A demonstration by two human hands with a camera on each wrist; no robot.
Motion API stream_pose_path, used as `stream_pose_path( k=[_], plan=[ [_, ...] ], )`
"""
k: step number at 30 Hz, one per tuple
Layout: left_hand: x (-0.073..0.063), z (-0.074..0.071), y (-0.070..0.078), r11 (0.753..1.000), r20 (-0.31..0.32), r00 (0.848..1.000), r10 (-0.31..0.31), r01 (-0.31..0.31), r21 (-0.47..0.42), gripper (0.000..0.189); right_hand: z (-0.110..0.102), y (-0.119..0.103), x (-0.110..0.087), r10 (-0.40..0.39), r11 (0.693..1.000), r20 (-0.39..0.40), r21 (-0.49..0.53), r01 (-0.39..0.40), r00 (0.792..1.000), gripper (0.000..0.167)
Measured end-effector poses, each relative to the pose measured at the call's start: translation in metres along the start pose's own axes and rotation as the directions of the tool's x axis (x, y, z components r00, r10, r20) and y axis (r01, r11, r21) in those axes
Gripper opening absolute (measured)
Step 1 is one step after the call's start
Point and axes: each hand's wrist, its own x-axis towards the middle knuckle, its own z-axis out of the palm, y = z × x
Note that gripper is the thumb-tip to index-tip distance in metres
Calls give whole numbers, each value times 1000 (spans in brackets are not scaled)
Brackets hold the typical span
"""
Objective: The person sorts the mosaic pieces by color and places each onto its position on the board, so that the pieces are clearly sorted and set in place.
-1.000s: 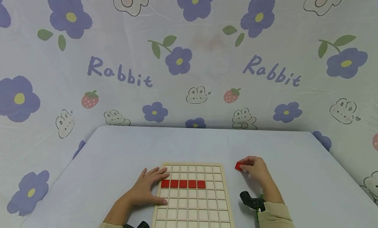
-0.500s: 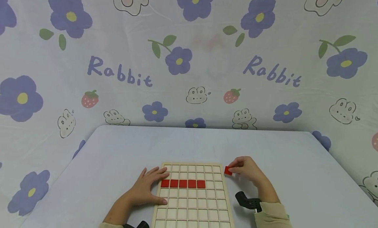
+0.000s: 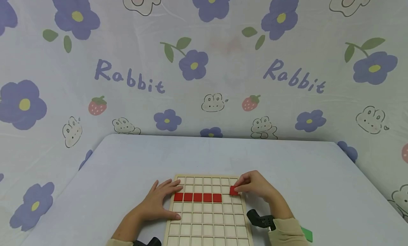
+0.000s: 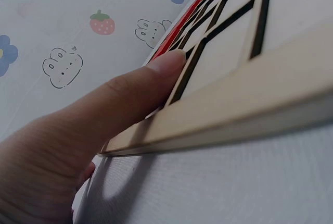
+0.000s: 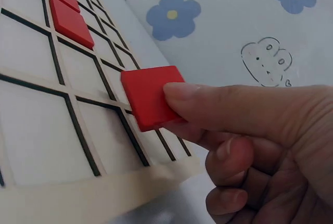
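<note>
- Hands lie low over a table (image 3: 127,161). The right hand (image 3: 255,186) reaches in from the right, forearm angled across the table, its knuckles over the right edge of a wooden grid board (image 3: 207,232).
- Its thumb and index finger pinch a red tile (image 3: 233,190); the wrist view shows the thumb (image 5: 208,107) pressed on the tile's top near its right corner, with the other fingers curled beneath.
- The tile (image 5: 148,95) sits tilted over the cells at the board's right edge, just right of a row (image 3: 197,197) of five red tiles already set in the grid, with one bare cell between. Whether it touches the board I cannot tell.
- The left hand (image 3: 159,203) lies flat, fingers straight and spread, on the board's left edge; its thumb (image 4: 130,88) presses the frame.
- The board's near end is cut off at the picture's bottom, and both wrists end in sleeves at the edge.
- A flowered cloth (image 3: 204,62) with "Rabbit" lettering hangs behind.
</note>
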Motion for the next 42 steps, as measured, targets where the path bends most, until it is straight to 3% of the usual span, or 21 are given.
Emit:
stream_pose_path(
  k=[9,26,42],
  plan=[
    [0,0,0,1000,0,1000,-2,2,-8,88,9,-5,2,-24,1000,94,11,23,995,16],
    [1,2,0,1000,-5,1000,-1,1,8,88,17,-4,3,-122,992,179,38,117,976,11],
    [1,1,2,1000,-16,1000,13,-13,7,89,21,-4,6,-154,986,180,-38,163,972,9]
  ],
)
